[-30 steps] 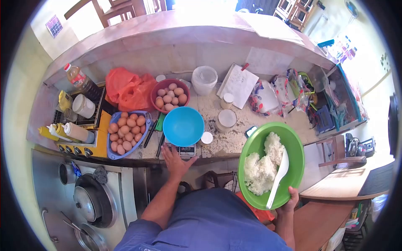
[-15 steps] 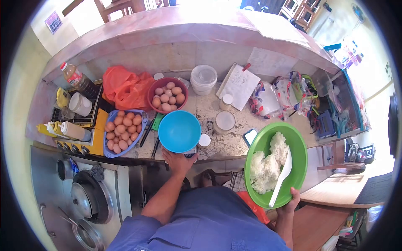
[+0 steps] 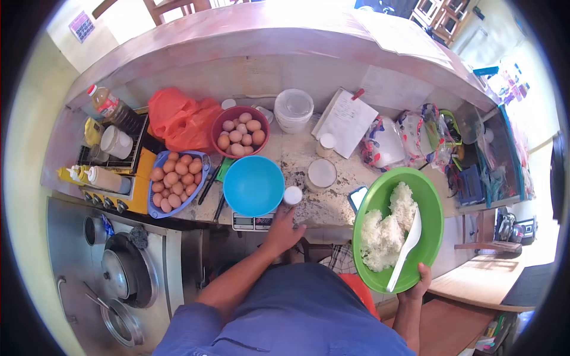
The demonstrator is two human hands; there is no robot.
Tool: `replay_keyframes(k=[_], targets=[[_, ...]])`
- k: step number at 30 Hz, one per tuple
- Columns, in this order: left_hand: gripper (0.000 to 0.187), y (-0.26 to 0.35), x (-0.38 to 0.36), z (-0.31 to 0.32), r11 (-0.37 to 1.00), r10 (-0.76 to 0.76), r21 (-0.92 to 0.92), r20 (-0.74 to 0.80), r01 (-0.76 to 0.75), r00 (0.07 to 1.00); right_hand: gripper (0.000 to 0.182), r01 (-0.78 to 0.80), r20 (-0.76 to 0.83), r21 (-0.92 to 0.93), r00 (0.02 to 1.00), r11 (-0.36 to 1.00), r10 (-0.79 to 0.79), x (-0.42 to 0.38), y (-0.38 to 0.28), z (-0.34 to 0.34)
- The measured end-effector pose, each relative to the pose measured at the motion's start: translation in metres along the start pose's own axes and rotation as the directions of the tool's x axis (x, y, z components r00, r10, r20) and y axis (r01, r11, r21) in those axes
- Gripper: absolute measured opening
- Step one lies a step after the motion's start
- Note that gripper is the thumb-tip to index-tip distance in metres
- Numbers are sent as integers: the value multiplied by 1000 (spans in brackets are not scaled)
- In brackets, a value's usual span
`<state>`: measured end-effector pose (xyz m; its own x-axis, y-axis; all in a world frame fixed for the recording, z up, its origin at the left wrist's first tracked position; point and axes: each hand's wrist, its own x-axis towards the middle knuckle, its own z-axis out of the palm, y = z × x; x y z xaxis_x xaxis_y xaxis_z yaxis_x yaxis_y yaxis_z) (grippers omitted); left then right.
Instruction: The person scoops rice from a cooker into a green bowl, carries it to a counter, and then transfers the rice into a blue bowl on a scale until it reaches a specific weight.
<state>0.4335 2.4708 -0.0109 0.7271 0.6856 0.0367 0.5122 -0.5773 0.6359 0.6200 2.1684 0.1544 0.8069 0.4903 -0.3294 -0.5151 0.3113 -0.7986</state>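
A green bowl (image 3: 430,222) is held at its lower right rim by my right hand (image 3: 415,285), thumb over the edge. White rice (image 3: 380,237) and a white spatula (image 3: 405,252) lie in it. On a kitchen scale (image 3: 252,222) stands an empty blue bowl (image 3: 254,186). Just right of the scale, at the counter's front edge, my left hand (image 3: 285,229) has its fingers apart, with its fingertips close to a small jar with a white lid (image 3: 293,195). Nothing shows in its grasp.
Eggs fill a blue basket (image 3: 206,163) and a red bowl (image 3: 218,145). Near them is an orange bag (image 3: 178,121). Farther right are a white tub (image 3: 294,110), a jar (image 3: 321,173), a notebook (image 3: 347,121) and a phone (image 3: 357,197). A stove pot (image 3: 116,273) is lower left.
My left hand has moved right from below the blue bowl to beside the small jar, uncovering the scale. The green bowl has shifted slightly right in the view, still in my right hand.
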Motion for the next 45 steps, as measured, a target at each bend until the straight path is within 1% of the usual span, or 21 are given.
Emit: replay_keyframes(k=[2,3,5,6,8,9,11,15,17,24,27,29,30,32,36,38,39,41,42,44,45], targets=[[61,2,9,12,993,114,-1,-35,-114,993,55,-18,18,-15,1000,1000,18,1,-1,-4],[61,2,10,12,994,109,-3,-36,-110,993,55,-26,25,-25,999,999,27,0,-2,-7],[59,1,7,11,994,50,-101,133,-36,990,55,-27,27,-35,999,999,28,-4,-4,-8],[59,-3,0,7,994,43,-101,130,-30,991,55,-24,32,-40,999,999,26,-5,-5,-7],[62,-16,-25,-15,1000,-24,10,235,22,972,55,-8,14,-40,1000,999,8,-8,-5,-2],[62,-17,-38,-29,1000,-26,16,235,23,972,55,16,-9,-34,1000,999,-16,-8,-4,1],[69,-18,-65,-56,969,-68,243,103,42,992,55,-12,0,-26,1000,1000,12,-10,-2,0],[75,-39,-84,-64,925,-34,379,56,10,998,56,-27,18,-57,999,998,28,-8,7,1],[75,-43,-79,-65,907,-14,420,95,-27,995,56,-37,27,-51,999,998,39,-7,10,5],[76,-58,-71,-60,938,-31,345,13,25,999,57,-67,113,-18,991,998,68,-28,15,33],[76,-57,-66,-80,970,-101,224,33,91,994,58,-15,112,-37,994,999,19,-41,19,34],[79,-61,-63,-93,946,-274,154,-83,284,958,59,3,115,-23,993,1000,-1,-48,19,36],[79,-62,-62,-93,949,-267,152,-78,277,960,59,8,105,-14,994,1000,-6,-54,19,36],[85,-65,-63,-88,966,-50,216,-380,141,924,59,1,89,-18,996,1000,0,-64,18,42],[92,-56,-53,-60,951,-23,277,-383,139,923,59,-34,48,1,998,999,34,-80,21,51],[94,-56,-51,-56,941,-122,245,-401,235,908,59,5,22,-31,1000,1000,-4,-89,25,37],[94,-57,-52,-60,944,-120,236,-402,229,908,59,34,5,-54,999,998,-33,-91,26,33],[94,-60,-62,-80,972,-235,-63,-365,228,901,59,66,-28,-55,997,996,-68,-101,25,47],[94,-58,-62,-89,973,-227,-54,-357,222,906,59,71,-29,-48,997,996,-72,-103,25,50],[83,-56,-61,-105,999,0,35,-502,21,865,58,55,-57,-34,997,998,-57,-108,30,43],[83,-58,-52,-110,999,6,42,-492,17,871,58,52,-68,-26,996,998,-53,-108,31,45]])
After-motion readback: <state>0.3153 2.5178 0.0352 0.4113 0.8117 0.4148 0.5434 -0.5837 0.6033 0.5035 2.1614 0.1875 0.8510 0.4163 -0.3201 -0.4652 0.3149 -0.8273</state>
